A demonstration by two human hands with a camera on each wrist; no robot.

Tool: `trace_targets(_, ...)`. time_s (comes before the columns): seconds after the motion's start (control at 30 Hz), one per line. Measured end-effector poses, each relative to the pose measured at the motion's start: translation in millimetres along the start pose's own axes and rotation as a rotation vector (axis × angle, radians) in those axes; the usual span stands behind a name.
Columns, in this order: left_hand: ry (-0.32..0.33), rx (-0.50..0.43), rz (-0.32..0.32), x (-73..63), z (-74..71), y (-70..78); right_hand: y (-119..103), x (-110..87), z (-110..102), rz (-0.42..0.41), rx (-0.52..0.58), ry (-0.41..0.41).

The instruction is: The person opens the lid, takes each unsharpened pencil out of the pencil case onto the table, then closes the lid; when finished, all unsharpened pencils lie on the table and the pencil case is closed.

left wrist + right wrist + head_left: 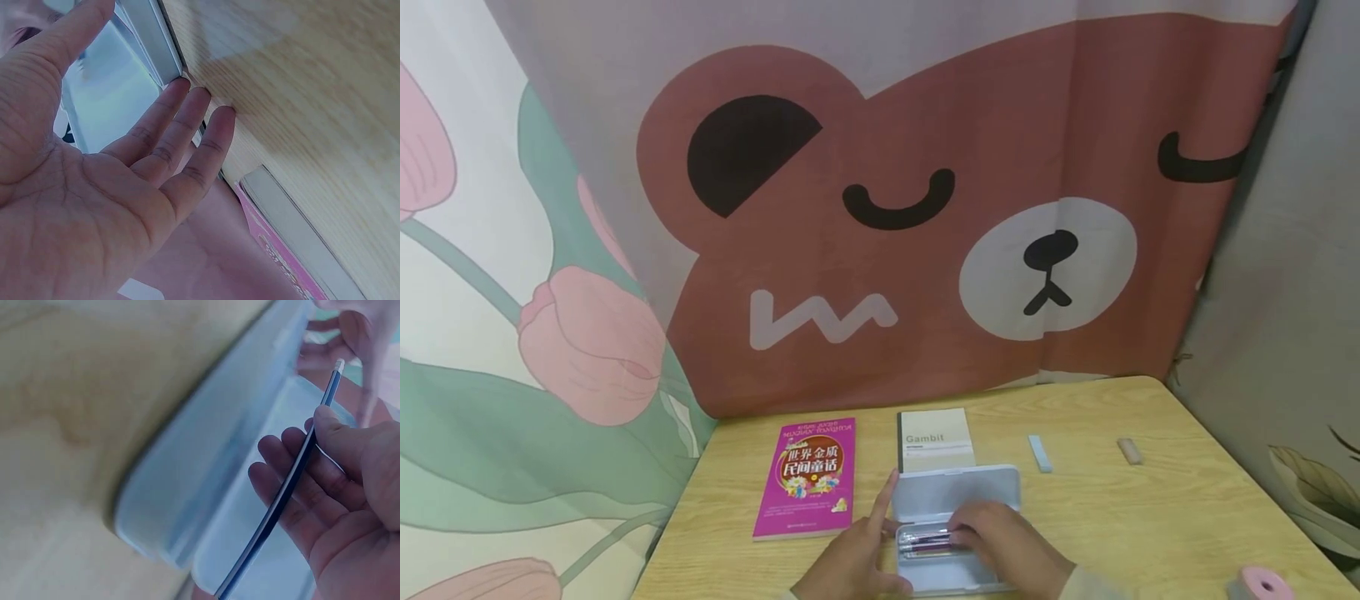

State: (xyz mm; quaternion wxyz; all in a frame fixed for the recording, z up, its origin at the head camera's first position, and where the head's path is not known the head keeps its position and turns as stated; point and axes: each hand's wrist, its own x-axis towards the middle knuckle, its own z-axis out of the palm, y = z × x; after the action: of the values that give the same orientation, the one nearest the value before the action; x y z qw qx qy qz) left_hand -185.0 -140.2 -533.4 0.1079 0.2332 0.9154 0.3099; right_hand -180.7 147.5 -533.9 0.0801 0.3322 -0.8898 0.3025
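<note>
A pale blue pencil case (958, 492) lies open on the wooden table (1150, 517), its lid flat toward the back. Several pens (925, 542) lie in its tray. My left hand (857, 550) is open with straight fingers (200, 131) that touch the case's left edge (150, 44). My right hand (1007, 542) hovers over the tray, and its thumb pins a dark blue pen (281, 494) with a white end against the fingers. In the right wrist view the case (206, 462) is blurred beneath my right hand (350, 487).
A pink book (808, 475) lies left of the case, and a beige notebook marked Gambit (934, 440) lies behind it. Farther right lie a small pale blue strip (1040, 452) and a small brown piece (1129, 451). A pink round object (1262, 583) sits at the front right corner. Printed curtains surround the table.
</note>
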Motion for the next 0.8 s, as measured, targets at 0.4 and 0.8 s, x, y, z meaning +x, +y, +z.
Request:
trace_targets(0.4, 0.006, -0.02, 0.024, -2.1, -0.5, -0.4, 30, -33.5, -55, 0.07, -0.004, 0.007)
trace_targets(0.8, -0.015, -0.023, -0.034, -0.1, 1.4, -0.1, 80, -84.0, -101, 0.225, -0.055, -0.049)
